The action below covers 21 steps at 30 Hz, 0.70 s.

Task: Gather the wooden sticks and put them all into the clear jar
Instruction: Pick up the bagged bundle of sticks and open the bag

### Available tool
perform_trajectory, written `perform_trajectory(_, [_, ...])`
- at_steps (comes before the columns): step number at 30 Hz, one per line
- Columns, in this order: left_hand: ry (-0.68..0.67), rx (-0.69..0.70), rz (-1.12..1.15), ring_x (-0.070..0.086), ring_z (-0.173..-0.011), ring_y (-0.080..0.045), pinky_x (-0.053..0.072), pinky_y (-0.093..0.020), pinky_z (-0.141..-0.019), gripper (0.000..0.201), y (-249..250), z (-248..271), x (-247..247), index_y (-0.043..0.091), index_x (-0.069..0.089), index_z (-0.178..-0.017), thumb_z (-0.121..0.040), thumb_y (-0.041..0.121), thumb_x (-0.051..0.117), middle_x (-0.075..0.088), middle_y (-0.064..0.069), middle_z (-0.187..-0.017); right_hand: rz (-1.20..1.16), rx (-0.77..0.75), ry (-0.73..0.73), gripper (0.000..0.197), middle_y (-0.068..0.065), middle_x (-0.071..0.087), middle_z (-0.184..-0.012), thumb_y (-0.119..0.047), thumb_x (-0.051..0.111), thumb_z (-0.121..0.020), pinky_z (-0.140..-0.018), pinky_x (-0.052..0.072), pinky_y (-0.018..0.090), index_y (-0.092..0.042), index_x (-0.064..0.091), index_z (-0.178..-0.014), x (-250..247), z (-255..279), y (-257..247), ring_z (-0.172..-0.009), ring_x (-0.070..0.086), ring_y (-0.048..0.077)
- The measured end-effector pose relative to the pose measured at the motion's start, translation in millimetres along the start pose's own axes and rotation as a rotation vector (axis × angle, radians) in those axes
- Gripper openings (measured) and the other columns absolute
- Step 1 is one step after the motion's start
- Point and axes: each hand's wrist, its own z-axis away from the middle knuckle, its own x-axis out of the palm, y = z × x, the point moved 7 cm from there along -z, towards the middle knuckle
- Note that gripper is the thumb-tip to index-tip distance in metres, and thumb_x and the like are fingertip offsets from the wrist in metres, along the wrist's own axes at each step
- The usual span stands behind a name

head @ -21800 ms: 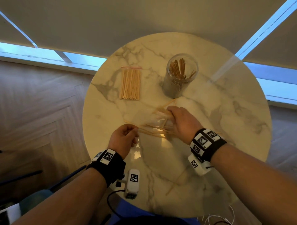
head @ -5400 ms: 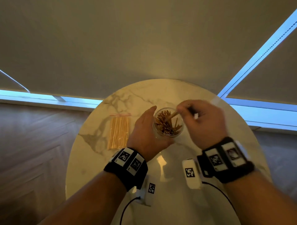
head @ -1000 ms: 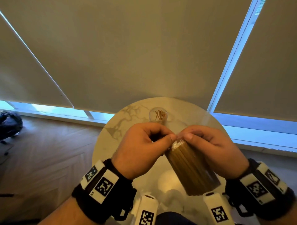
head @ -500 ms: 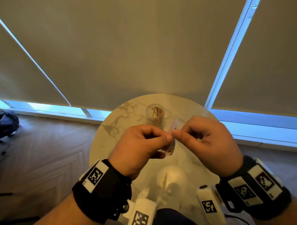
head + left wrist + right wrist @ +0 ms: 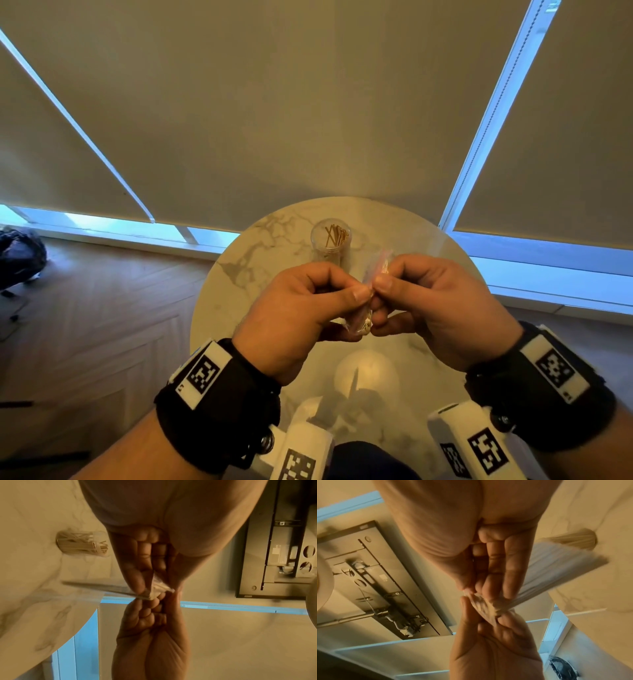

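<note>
**Opening the stick packet over the table**

I have the round marble table (image 5: 239,274) below me, its far edge at 12 o'clock against the drawn blinds (image 5: 257,102). On it, toward 12 o'clock from my hands, stands the clear jar (image 5: 330,244), upright and open, with wooden sticks (image 5: 336,236) already standing inside.

Both hands are raised just short of the jar, working one thing between them: a clear plastic packet (image 5: 559,572) full of more sticks. My left hand (image 5: 301,315) is curled, thumb and forefinger pinching the packet's crumpled mouth; my right hand (image 5: 442,308) is curled likewise, pinching the same mouth from the 3 o'clock side, thumbs almost touching.

I judge the step to be pulling the packet's seal apart. Next I would need a firm, even pull apart, then to tip the opened end over the jar's mouth without scattering sticks.
</note>
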Motion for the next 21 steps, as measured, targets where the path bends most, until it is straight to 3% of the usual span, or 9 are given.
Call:
perform_trajectory(3, [-0.004, -0.014, 0.034, 0.066, -0.063, -0.020, 0.054, -0.028, -0.057, 0.009, -1.8, 1.5, 4.9, 0.006, 0.065, -0.086, -0.095, 0.008, 0.065, 0.069, -0.016, -0.076, -0.024, -0.012, 0.000, 0.041, 0.019, 0.064, -0.076, -0.023, 0.067, -0.095, -0.060, 0.059, 0.033, 0.016, 0.054, -0.093, 0.1, -1.0, 6.1, -0.064, 0.064, 0.024])
perform_trajectory(5, [0.001, -0.018, 0.039, 0.067, -0.070, -0.024, 0.054, -0.027, -0.057, 0.010, -2.6, 1.7, 7.5, 0.005, 0.063, -0.090, -0.098, 0.010, 0.061, 0.069, -0.019, -0.081, -0.010, -0.027, 0.038, 0.039, 0.021, 0.064, -0.077, -0.021, 0.068, -0.094, -0.060, 0.059, 0.033, 0.015, 0.055, -0.093, -2.6, -1.3, 7.4, -0.063, 0.063, 0.025])
perform_trajectory(9, [0.052, -0.018, 0.082, 0.068, -0.067, -0.019, 0.060, -0.033, -0.060, 0.016, 0.4, -0.9, 3.6, 0.007, 0.062, -0.087, -0.101, 0.010, 0.056, 0.067, -0.013, -0.078, -0.007, -0.066, 0.124, 0.014, 0.024, 0.071, -0.080, -0.012, 0.065, -0.087, -0.063, 0.063, 0.039, -0.003, 0.064, -0.075, -14.2, 3.3, 4.9, -0.071, 0.070, 0.032])
perform_trajectory(11, [0.044, 0.016, -0.052, 0.068, -0.064, -0.019, 0.063, -0.040, -0.065, 0.010, 5.1, -1.6, 5.5, 0.005, 0.064, -0.089, -0.099, 0.006, 0.060, 0.069, -0.016, -0.076, 0.075, -0.094, 0.108, 0.018, 0.025, 0.071, -0.081, -0.006, 0.066, -0.094, -0.066, 0.064, 0.040, -0.002, 0.066, -0.076, -14.6, 3.9, 2.6, -0.075, 0.071, 0.038])
perform_trajectory(13, [0.072, 0.068, -0.225, 0.070, -0.063, -0.026, 0.064, -0.050, -0.070, 0.005, 10.6, -1.9, 4.6, 0.005, 0.068, -0.090, -0.093, 0.002, 0.065, 0.071, -0.022, -0.077, 0.130, -0.123, 0.118, 0.017, 0.026, 0.070, -0.081, -0.009, 0.067, -0.091, -0.068, 0.064, 0.040, -0.004, 0.069, -0.075, -15.0, 3.2, 1.7, -0.075, 0.071, 0.039])
perform_trajectory(14, [0.111, 0.108, -0.325, 0.070, -0.064, -0.030, 0.063, -0.054, -0.072, 0.008, 13.9, -3.0, 0.3, 0.008, 0.070, -0.089, -0.090, 0.001, 0.066, 0.072, -0.021, -0.078, 0.139, -0.127, 0.140, 0.018, 0.027, 0.069, -0.080, -0.010, 0.067, -0.089, -0.068, 0.064, 0.040, -0.007, 0.070, -0.071, -17.9, 2.5, 2.8, -0.073, 0.071, 0.037])
perform_trajectory(16, [0.213, 0.187, -0.519, 0.071, -0.068, -0.029, 0.062, -0.054, -0.072, 0.016, 22.3, -5.9, -12.8, 0.022, 0.074, -0.084, -0.086, 0.008, 0.067, 0.073, -0.007, -0.074, 0.208, -0.142, 0.198, 0.024, 0.022, 0.069, -0.075, -0.009, 0.068, -0.090, -0.069, 0.064, 0.042, -0.009, 0.071, -0.067, -26.0, 2.2, 5.7, -0.071, 0.069, 0.034])
perform_trajectory(18, [0.253, 0.235, -0.626, 0.070, -0.069, -0.023, 0.062, -0.049, -0.071, 0.017, 30.2, -7.2, -19.9, 0.029, 0.076, -0.083, -0.085, 0.016, 0.066, 0.074, 0.006, -0.073, 0.387, -0.192, 0.207, 0.021, 0.015, 0.071, -0.072, -0.025, 0.070, -0.086, -0.072, 0.062, 0.049, -0.013, 0.072, -0.068, -30.4, 5.0, 7.1, -0.072, 0.068, 0.036])
perform_trajectory(21, [0.186, 0.221, -0.632, 0.072, -0.069, -0.021, 0.062, -0.049, -0.070, 0.020, 33.6, -9.2, -14.3, 0.029, 0.078, -0.085, -0.087, 0.016, 0.062, 0.075, 0.006, -0.074, 0.508, -0.287, 0.188, 0.030, 0.009, 0.069, -0.074, -0.047, 0.066, -0.079, -0.076, 0.055, 0.054, -0.018, 0.071, -0.072, -30.4, 12.7, 3.6, -0.074, 0.065, 0.033])
